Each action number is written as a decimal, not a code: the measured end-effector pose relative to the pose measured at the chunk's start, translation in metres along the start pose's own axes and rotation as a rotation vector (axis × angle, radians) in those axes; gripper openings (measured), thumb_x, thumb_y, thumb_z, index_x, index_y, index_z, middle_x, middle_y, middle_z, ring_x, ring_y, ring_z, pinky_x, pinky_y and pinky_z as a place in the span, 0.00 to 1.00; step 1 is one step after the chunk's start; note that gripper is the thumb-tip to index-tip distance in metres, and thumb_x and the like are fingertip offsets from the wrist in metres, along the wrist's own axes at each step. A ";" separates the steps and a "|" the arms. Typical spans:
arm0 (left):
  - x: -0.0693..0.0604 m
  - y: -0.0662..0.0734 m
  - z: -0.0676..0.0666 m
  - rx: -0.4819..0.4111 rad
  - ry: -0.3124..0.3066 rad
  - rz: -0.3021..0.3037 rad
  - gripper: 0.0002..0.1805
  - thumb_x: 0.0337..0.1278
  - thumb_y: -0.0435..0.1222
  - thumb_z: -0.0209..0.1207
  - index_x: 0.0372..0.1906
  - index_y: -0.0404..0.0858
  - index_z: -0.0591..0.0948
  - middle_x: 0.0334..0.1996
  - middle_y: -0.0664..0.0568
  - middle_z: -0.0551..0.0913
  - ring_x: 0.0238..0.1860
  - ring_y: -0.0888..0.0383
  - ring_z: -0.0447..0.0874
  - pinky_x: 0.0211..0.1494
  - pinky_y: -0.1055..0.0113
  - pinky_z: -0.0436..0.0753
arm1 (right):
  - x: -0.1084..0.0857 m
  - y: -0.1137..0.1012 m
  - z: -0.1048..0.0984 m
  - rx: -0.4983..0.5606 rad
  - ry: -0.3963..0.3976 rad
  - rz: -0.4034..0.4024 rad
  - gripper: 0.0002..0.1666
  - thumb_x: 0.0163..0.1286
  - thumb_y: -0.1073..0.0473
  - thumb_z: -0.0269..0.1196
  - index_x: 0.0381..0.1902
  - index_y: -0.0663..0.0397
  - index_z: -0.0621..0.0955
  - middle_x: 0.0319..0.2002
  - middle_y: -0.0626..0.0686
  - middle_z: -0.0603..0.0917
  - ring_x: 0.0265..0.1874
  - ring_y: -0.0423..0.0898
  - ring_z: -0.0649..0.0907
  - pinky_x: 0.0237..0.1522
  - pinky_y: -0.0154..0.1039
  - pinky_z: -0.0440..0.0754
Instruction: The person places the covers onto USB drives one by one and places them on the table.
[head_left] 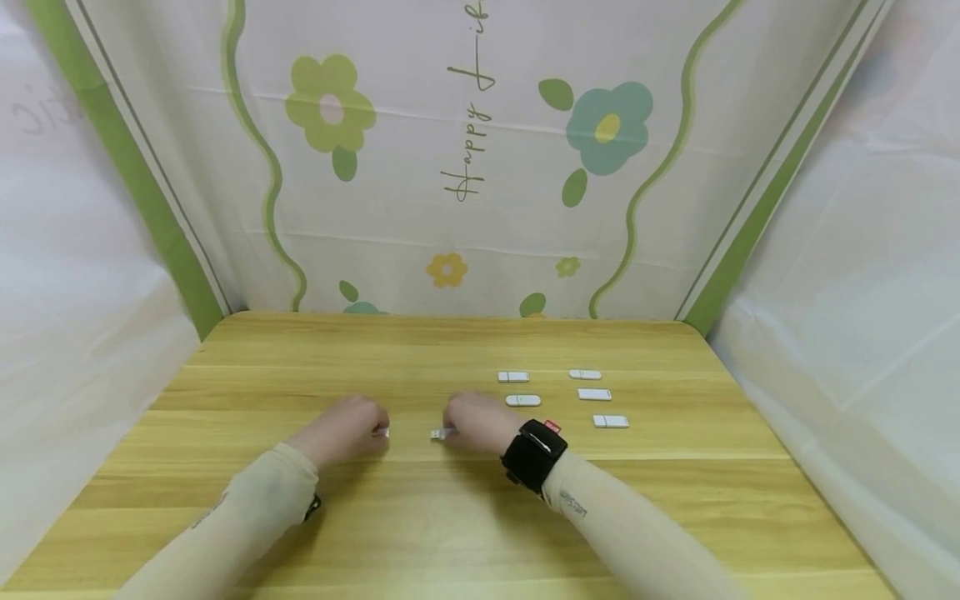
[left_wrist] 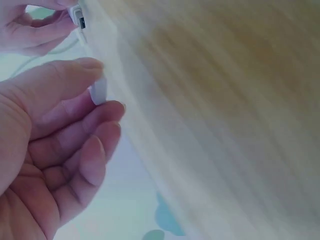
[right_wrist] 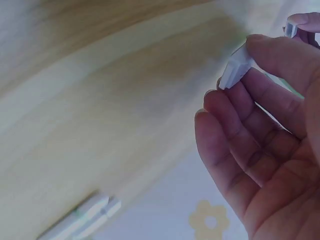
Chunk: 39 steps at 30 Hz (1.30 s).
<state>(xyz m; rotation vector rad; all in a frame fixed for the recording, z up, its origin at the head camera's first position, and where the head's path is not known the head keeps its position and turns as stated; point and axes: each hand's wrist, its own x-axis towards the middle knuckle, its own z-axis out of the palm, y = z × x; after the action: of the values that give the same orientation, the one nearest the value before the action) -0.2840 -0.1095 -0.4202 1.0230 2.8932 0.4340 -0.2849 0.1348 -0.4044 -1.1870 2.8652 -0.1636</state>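
Note:
My right hand pinches a white USB flash drive between thumb and fingers. In the head view its bare metal plug points left. Across a small gap, my left hand holds a small white cap by thumb and fingertips. The cap and the plug are apart, facing each other just above the wooden table. Most of the drive's body is hidden by my right fingers in the head view.
Several white USB sticks lie on the table right of my right hand, including a rounded one close by and a rectangular one farther right. A flower-printed curtain hangs behind the table's far edge.

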 end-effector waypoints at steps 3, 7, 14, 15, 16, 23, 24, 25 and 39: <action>-0.004 0.009 -0.003 -0.005 0.044 0.073 0.16 0.56 0.28 0.65 0.18 0.46 0.76 0.16 0.64 0.70 0.20 0.68 0.62 0.24 0.72 0.68 | -0.019 0.004 -0.007 0.021 0.031 0.001 0.08 0.63 0.60 0.70 0.25 0.51 0.85 0.23 0.42 0.78 0.23 0.37 0.73 0.27 0.31 0.74; -0.013 0.028 -0.010 -0.003 0.143 0.179 0.14 0.54 0.26 0.64 0.20 0.46 0.77 0.18 0.64 0.72 0.21 0.70 0.64 0.25 0.74 0.71 | -0.051 0.009 -0.012 0.052 0.092 -0.010 0.06 0.64 0.61 0.69 0.27 0.51 0.85 0.25 0.43 0.78 0.25 0.36 0.73 0.28 0.29 0.75; -0.032 0.063 -0.017 0.058 0.322 0.313 0.08 0.51 0.28 0.68 0.27 0.43 0.83 0.25 0.60 0.82 0.26 0.65 0.78 0.31 0.73 0.79 | -0.110 0.007 -0.021 0.097 0.231 -0.013 0.03 0.64 0.62 0.69 0.36 0.54 0.87 0.32 0.45 0.81 0.29 0.35 0.79 0.32 0.28 0.79; -0.034 0.068 -0.018 0.060 0.343 0.340 0.07 0.50 0.27 0.69 0.28 0.42 0.83 0.25 0.59 0.83 0.26 0.64 0.78 0.31 0.72 0.79 | -0.117 0.006 -0.022 0.104 0.247 -0.012 0.04 0.64 0.62 0.70 0.37 0.55 0.87 0.32 0.45 0.81 0.29 0.35 0.79 0.32 0.27 0.78; -0.035 0.072 -0.018 0.062 0.358 0.358 0.07 0.49 0.27 0.70 0.28 0.41 0.83 0.26 0.59 0.83 0.26 0.64 0.78 0.31 0.73 0.79 | -0.123 0.005 -0.023 0.103 0.263 -0.009 0.05 0.63 0.61 0.71 0.37 0.55 0.87 0.31 0.44 0.81 0.29 0.35 0.78 0.31 0.27 0.78; -0.044 0.101 -0.020 0.081 0.442 0.443 0.09 0.45 0.28 0.72 0.32 0.40 0.84 0.29 0.57 0.84 0.31 0.63 0.80 0.35 0.75 0.80 | -0.156 -0.004 -0.027 0.050 0.386 -0.041 0.08 0.58 0.62 0.74 0.36 0.54 0.86 0.33 0.44 0.81 0.29 0.36 0.79 0.30 0.25 0.77; -0.045 0.105 -0.021 0.080 0.447 0.447 0.09 0.45 0.28 0.72 0.33 0.39 0.84 0.29 0.57 0.84 0.31 0.62 0.81 0.35 0.75 0.81 | -0.160 -0.005 -0.028 0.047 0.405 -0.052 0.09 0.58 0.63 0.74 0.36 0.53 0.86 0.33 0.44 0.80 0.29 0.36 0.79 0.30 0.25 0.76; -0.046 0.108 -0.022 0.083 0.457 0.453 0.10 0.45 0.28 0.73 0.33 0.39 0.84 0.30 0.57 0.84 0.32 0.62 0.81 0.35 0.75 0.80 | -0.163 -0.007 -0.030 0.036 0.426 -0.062 0.09 0.57 0.63 0.75 0.36 0.53 0.86 0.33 0.43 0.80 0.29 0.35 0.78 0.31 0.25 0.76; -0.028 0.131 -0.006 0.086 0.507 0.572 0.12 0.41 0.30 0.75 0.30 0.41 0.81 0.25 0.59 0.80 0.28 0.65 0.77 0.35 0.79 0.77 | -0.189 -0.014 -0.023 0.020 0.617 -0.105 0.13 0.52 0.65 0.76 0.37 0.56 0.85 0.35 0.45 0.82 0.31 0.37 0.81 0.34 0.26 0.79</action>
<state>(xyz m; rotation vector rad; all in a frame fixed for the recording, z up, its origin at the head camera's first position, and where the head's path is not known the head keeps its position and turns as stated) -0.1834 -0.0311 -0.3795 2.0292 2.9893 0.6799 -0.1431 0.2611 -0.3818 -1.5033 3.2816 -0.6705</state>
